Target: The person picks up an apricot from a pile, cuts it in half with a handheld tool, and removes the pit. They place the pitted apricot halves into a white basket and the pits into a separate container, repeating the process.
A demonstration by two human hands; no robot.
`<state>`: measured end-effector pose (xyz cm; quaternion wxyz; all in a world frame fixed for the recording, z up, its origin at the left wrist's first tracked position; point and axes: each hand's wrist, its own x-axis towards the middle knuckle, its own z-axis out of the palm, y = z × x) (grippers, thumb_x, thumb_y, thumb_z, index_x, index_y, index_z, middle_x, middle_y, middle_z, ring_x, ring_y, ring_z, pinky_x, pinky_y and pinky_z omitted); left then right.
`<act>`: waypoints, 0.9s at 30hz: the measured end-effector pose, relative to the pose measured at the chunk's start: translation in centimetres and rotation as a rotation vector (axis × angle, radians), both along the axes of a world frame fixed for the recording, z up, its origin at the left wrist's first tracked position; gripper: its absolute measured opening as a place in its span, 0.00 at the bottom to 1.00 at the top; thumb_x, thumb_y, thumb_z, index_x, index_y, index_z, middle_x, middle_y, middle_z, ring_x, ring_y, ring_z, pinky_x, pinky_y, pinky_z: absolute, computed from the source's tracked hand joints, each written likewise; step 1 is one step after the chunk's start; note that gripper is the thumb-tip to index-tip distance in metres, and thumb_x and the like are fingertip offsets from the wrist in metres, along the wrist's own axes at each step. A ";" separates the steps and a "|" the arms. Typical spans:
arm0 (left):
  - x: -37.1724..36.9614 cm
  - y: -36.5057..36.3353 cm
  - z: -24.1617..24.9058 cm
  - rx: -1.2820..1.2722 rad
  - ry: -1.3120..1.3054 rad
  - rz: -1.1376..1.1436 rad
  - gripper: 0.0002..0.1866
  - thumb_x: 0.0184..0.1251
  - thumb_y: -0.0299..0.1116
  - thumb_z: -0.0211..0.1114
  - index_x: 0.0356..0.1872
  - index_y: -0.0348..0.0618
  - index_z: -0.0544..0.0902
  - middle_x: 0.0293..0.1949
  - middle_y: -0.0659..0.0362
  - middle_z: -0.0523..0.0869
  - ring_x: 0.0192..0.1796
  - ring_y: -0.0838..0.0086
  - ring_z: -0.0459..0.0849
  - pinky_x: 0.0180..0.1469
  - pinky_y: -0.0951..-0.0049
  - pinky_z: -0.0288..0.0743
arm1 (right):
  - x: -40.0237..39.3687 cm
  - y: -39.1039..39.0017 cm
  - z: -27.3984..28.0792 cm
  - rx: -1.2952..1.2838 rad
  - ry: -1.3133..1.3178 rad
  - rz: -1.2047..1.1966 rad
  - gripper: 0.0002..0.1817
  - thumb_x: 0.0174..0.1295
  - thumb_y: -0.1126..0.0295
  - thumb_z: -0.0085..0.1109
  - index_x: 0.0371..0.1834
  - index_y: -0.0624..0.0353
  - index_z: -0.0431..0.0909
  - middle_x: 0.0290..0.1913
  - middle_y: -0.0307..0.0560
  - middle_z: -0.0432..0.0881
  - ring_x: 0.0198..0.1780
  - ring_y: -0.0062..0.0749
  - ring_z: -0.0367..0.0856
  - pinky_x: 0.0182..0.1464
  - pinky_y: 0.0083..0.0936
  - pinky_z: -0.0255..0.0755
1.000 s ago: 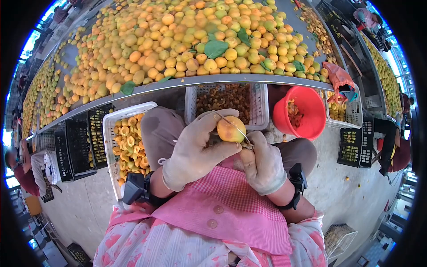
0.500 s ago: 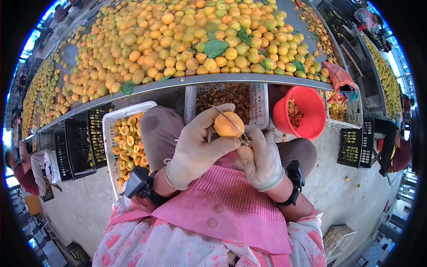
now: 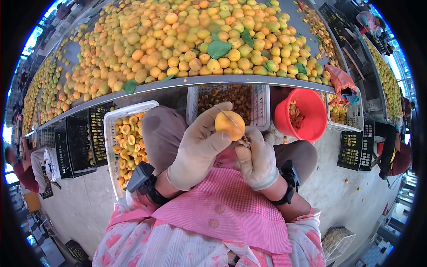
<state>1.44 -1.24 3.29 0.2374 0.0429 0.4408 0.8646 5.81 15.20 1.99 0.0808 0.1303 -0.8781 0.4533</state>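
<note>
My left hand point(image 3: 198, 149), in a pale glove, is closed around a yellow-orange apricot point(image 3: 230, 124) held up over my lap. Across the fruit lies the thin blade of a small knife point(image 3: 234, 122), its tip showing by my left fingertips. The gloved right hand point(image 3: 257, 160) is closed on the knife's handle end, right beside the lower right of the apricot; most of the handle is hidden in the fingers. Both hands are close together above the pink checked apron point(image 3: 222, 196).
A metal-edged table point(image 3: 200, 80) heaped with apricots point(image 3: 155, 49) and some leaves is ahead. Below are a white crate of halved apricots point(image 3: 129, 142), a white crate of brown pieces point(image 3: 227, 100) and a red bucket point(image 3: 311, 122). Black crates point(image 3: 80, 147) stand left.
The left thumb has shifted slightly along the apricot. Both hands stay in nearly the same place, with the blade still across the fruit. The whole view has shifted a little.
</note>
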 end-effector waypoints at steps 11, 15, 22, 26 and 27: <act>0.4 0.0 1.2 -0.341 0.247 0.114 0.30 0.65 0.31 0.70 0.66 0.33 0.69 0.53 0.58 0.81 0.55 0.75 0.79 0.59 0.75 0.72 | -0.3 0.0 0.3 0.028 -0.008 0.014 0.21 0.71 0.57 0.51 0.51 0.66 0.69 0.32 0.57 0.79 0.26 0.56 0.79 0.28 0.42 0.73; 0.4 -0.3 0.7 -0.079 0.018 0.043 0.31 0.59 0.23 0.70 0.65 0.34 0.71 0.52 0.57 0.81 0.52 0.77 0.80 0.55 0.75 0.76 | -0.4 -0.3 -0.2 -0.024 0.077 -0.005 0.20 0.71 0.56 0.51 0.50 0.65 0.70 0.32 0.57 0.78 0.27 0.57 0.79 0.28 0.43 0.73; -0.3 -1.1 0.8 -0.434 0.246 -0.017 0.30 0.67 0.30 0.69 0.67 0.33 0.69 0.55 0.58 0.81 0.53 0.75 0.81 0.59 0.77 0.71 | -0.8 1.0 -0.1 0.033 0.014 0.031 0.19 0.70 0.54 0.52 0.47 0.62 0.71 0.28 0.56 0.78 0.27 0.58 0.80 0.29 0.44 0.73; 0.0 -0.5 -0.1 0.087 -0.161 -0.002 0.28 0.68 0.27 0.66 0.67 0.33 0.69 0.54 0.59 0.81 0.53 0.78 0.79 0.59 0.79 0.71 | -0.4 0.1 -0.9 0.013 -0.042 0.000 0.19 0.70 0.54 0.52 0.46 0.62 0.71 0.28 0.56 0.78 0.27 0.58 0.80 0.28 0.44 0.73; 0.0 -0.5 -0.1 0.087 -0.188 -0.017 0.27 0.69 0.26 0.65 0.67 0.33 0.69 0.53 0.59 0.81 0.53 0.79 0.79 0.59 0.79 0.70 | -0.4 0.0 -1.0 0.012 -0.053 -0.012 0.18 0.70 0.55 0.52 0.45 0.61 0.71 0.28 0.55 0.78 0.27 0.57 0.80 0.28 0.43 0.73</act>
